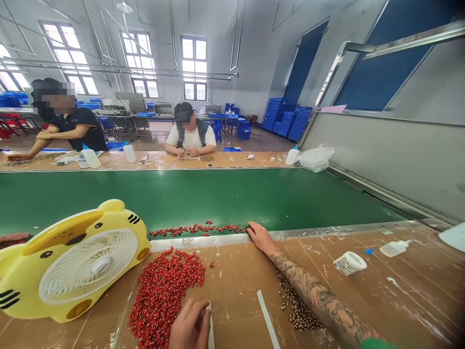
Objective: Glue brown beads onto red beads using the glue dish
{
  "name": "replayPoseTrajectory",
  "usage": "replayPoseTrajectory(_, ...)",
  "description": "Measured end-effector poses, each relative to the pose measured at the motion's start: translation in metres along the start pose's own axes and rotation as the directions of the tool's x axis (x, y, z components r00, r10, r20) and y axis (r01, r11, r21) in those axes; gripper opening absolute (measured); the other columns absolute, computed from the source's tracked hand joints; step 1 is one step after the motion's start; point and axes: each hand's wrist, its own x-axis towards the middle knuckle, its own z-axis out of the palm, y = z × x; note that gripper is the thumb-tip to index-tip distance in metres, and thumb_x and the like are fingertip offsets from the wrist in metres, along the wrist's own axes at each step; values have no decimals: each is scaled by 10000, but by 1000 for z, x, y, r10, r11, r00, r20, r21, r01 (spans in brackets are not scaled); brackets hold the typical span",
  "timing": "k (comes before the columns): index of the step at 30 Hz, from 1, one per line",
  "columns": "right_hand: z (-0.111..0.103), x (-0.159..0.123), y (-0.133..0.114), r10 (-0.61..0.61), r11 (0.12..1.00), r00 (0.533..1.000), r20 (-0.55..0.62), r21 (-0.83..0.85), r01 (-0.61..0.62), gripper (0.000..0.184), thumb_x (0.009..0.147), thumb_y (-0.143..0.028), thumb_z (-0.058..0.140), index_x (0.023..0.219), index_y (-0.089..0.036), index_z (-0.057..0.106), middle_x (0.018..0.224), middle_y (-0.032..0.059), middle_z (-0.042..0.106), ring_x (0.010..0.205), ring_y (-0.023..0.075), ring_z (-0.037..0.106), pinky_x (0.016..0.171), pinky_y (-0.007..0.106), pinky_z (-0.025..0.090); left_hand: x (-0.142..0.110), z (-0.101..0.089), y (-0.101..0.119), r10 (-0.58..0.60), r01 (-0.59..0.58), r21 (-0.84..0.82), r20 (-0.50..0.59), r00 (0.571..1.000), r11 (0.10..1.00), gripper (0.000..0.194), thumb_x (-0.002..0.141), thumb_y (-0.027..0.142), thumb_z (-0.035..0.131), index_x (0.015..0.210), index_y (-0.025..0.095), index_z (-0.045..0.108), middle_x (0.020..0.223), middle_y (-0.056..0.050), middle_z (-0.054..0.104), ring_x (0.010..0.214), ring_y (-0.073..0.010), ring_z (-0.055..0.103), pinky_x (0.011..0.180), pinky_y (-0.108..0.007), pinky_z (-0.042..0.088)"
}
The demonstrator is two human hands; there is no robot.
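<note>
**Red pieces in a loose pile and a row, both hands close by**

The heap of small red pieces (163, 295) lies on the wooden bench (236, 276), with a thin row of red pieces (196, 230) along the edge of the green conveyor belt (218, 198). My left hand (189, 325) sits at the heap's lower edge beside a narrow white strip (209, 329), its fingers closed narrowly, but I cannot tell if they hold it. My right hand (259, 237) rests at the row's end, its grip hidden against the belt's metal lip (203, 238). Slow, small movements would best keep loose pieces from scattering. The frame cuts off the left hand's wrist, and the pieces are too small to identify. Speckled brown pieces (300, 308) lie under my tattooed forearm (319, 295), beside a yellow tiger-shaped fan (87, 261).
</note>
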Motion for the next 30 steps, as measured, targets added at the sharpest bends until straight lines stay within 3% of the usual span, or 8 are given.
replayPoseTrajectory(2, 10, 14, -3, -1, 999, 1000, 18, 33, 1, 310, 945, -237, 436, 1126, -160, 675, 1190, 145, 674, 1151, 257, 605, 1028, 466, 456, 26, 7, 4, 29, -46, 79, 201, 979, 996, 264, 930, 279, 433, 906, 222, 690, 875, -77, 685, 682, -166, 663, 619, -227, 528)
replayPoseTrajectory(4, 20, 26, -11, -20, 997, 999, 38, 80, 17, 291, 968, -268, 451, 1112, -149, 674, 1195, 146, 668, 1171, 256, 594, 1048, 485, 429, 56, 14, 10, -76, -21, 253, 367, 927, 967, 262, 885, 130, 435, 957, 201, 677, 951, -92, 667, 854, -194, 671, 761, -260, 521)
replayPoseTrajectory(7, 32, 39, -27, -59, 985, 997, 59, 165, 49, 304, 986, -354, 488, 1096, -138, 673, 1190, 140, 666, 1177, 253, 589, 1056, 503, 410, 95, 29, 20, -210, -78, 439, 569, 795, 895, 340, 821, -15, 419, 995, 137, 669, 1039, -140, 659, 988, -232, 646, 864, -308, 486)
replayPoseTrajectory(10, 40, 47, -42, -69, 964, 996, 56, 262, 52, 350, 980, -432, 508, 1084, -142, 676, 1182, 133, 667, 1186, 255, 582, 1068, 513, 394, 113, 46, 26, -264, -106, 489, 626, 733, 866, 398, 772, -95, 403, 992, 94, 675, 1032, -177, 673, 976, -249, 656, 852, -323, 485)
replayPoseTrajectory(15, 40, 63, -44, 58, 879, 998, 32, 472, -66, 418, 991, -503, 454, 1079, -159, 674, 1149, 113, 688, 1127, 238, 621, 1033, 499, 435, 117, 71, 23, -257, -138, 485, 659, 707, 864, 358, 790, -66, 415, 963, 105, 678, 1010, -170, 681, 927, -245, 662, 806, -317, 479)
replayPoseTrajectory(20, -1, 72, -20, 249, 709, 968, -18, 685, -170, 632, 976, -619, 260, 1056, -175, 702, 1077, 131, 730, 1095, 256, 649, 1026, 489, 463, 131, 104, 26, -148, -201, 413, 672, 726, 888, 313, 860, 14, 390, 944, 120, 672, 1000, -147, 667, 934, -238, 629, 810, -304, 441)
replayPoseTrajectory(24, -68, 24, -6, 333, 575, 942, -46, 801, -164, 612, 939, -650, 341, 1024, -166, 705, 1032, 144, 743, 1023, 275, 688, 961, 465, 522, 151, 141, 32, -75, -240, 369, 665, 743, 898, 303, 885, 42, 385, 913, 113, 678, 998, -148, 657, 940, -237, 605, 810, -299, 415)
replayPoseTrajectory(30, -158, -139, 10, 562, 415, 827, -14, 870, -267, 393, 819, -616, 605, 882, -254, 744, 808, 83, 726, 791, 254, 694, 787, 412, 597, 195, 173, 31, -36, -238, 367, 604, 796, 899, 301, 877, 22, 396, 920, 113, 680, 1003, -150, 642, 962, -232, 588, 829, -298, 401)
